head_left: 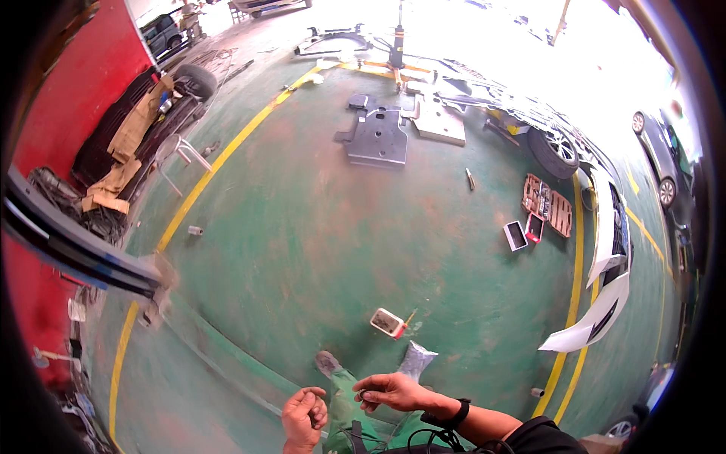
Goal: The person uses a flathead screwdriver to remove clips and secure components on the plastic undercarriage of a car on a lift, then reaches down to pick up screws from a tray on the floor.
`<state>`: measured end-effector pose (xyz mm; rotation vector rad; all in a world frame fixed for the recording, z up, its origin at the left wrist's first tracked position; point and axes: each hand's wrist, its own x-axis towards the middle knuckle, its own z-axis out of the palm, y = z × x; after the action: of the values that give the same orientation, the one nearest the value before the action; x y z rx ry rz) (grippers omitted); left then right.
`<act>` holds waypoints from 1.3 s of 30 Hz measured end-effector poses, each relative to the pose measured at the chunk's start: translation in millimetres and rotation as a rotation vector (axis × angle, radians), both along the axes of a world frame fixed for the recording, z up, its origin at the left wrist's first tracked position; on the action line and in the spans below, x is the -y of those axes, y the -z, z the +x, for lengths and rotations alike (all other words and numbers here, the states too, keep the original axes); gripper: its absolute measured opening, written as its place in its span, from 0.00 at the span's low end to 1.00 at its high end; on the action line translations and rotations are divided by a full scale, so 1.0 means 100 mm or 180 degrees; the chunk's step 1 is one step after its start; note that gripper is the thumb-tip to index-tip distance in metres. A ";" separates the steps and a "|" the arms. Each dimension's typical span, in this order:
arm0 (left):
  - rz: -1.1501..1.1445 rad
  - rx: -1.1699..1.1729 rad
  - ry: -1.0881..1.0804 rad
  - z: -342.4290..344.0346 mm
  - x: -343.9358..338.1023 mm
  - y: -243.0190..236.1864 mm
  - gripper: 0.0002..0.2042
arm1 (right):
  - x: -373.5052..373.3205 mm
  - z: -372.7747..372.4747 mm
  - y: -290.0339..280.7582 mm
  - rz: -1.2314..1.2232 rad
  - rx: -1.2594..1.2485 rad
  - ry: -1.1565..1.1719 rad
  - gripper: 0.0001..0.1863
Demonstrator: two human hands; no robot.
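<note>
Dark and tiny, a small part (365, 394) sits pinched in my right hand (393, 391) at the fingertips; too small for me to tell what it is. My left hand (304, 415) is just beside it, curled loosely, and I cannot tell whether it holds anything. Both hover over my green trouser leg (344, 412) and shoe (327, 363). Just beyond the shoe lie a small white tray (387, 321), a red-handled screwdriver (404, 324) and a crumpled grey bag (416, 359) on the green floor (302, 227). Well beyond the tray lie a grey underbody panel (376, 138) and a white bumper (597, 303). I judge the pinch should stay firm and close over my leg, so a slip is caught.
</note>
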<state>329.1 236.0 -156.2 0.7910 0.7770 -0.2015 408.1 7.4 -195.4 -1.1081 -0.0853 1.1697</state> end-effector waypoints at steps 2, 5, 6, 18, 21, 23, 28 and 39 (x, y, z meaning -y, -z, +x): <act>0.0089 -0.0092 -0.0101 0.17 -0.41 -0.07 0.11 | -0.42 0.23 -0.02 -0.0050 -0.0096 0.0061 0.16; 0.0468 -0.0097 -0.0088 0.53 -0.97 -0.25 0.11 | -1.03 0.63 -0.14 0.0018 0.0194 0.0123 0.14; 0.0569 -0.0118 -0.0079 0.57 -1.12 -0.35 0.11 | -1.19 0.74 -0.25 0.0088 0.0128 0.0292 0.14; 0.0510 -0.0237 -0.0154 2.23 -2.23 -0.57 0.10 | -1.77 2.55 -0.21 -0.0132 -0.0147 0.1779 0.09; 0.0349 -0.0370 -0.0233 2.89 -2.44 -0.39 0.07 | -1.73 3.15 0.04 -0.0232 -0.0321 0.2204 0.09; 0.0209 -0.0428 -0.0316 3.41 -2.57 -0.22 0.06 | -1.73 3.66 0.18 -0.0429 -0.0480 0.2252 0.09; -0.0193 -0.0601 -0.0452 4.79 -2.95 0.12 0.06 | -2.08 5.19 0.26 -0.0617 -0.0462 0.2219 0.12; -0.0336 -0.0378 -0.0800 7.15 -3.90 0.01 0.08 | -3.44 7.82 -0.09 -0.0753 -0.0278 0.0474 0.12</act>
<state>1043.8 625.8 -157.1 0.5791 0.9620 -0.0634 1190.5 351.1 -185.9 -1.2462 0.2051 1.1119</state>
